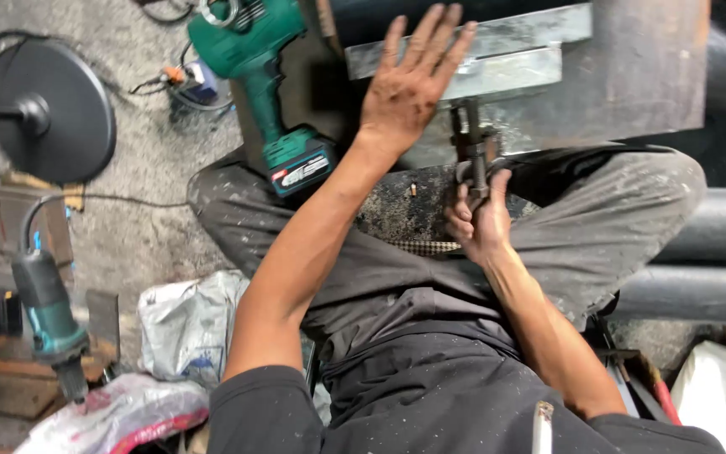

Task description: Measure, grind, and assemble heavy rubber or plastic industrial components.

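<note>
Left hand [405,88]: fingers [426,38] extended and slightly spread, palm pressed flat on the grey steel bars [506,55] in the upper centre of the frame. Nothing is pinched; the hand bears down on the metal.

Right hand [476,223]: fingers curled tight around the handle of a dark metal clamp [470,147], just right of centre. The clamp stands upright below the steel bars, its upper end meeting their lower edge. Whether its screw is fully seated cannot be told.

The steel bars lie stacked, one longer above one shorter, on a rusty brown plate [640,67] that fills the upper right. Both rest in front of the person's crossed legs, clad in dust-marked grey trousers [598,219].

Left of the upper hand, a green cordless drill [258,59] lies with its battery base pointing toward lower centre, touching the knee area.

Upper left: a round black fan base [56,105] on the concrete floor [144,227], with cables near it. Lower left: a green angle grinder [48,315], and beside it crumpled white plastic bags [182,324].

Right edge: dark round pipes [716,252] run horizontally.
</note>
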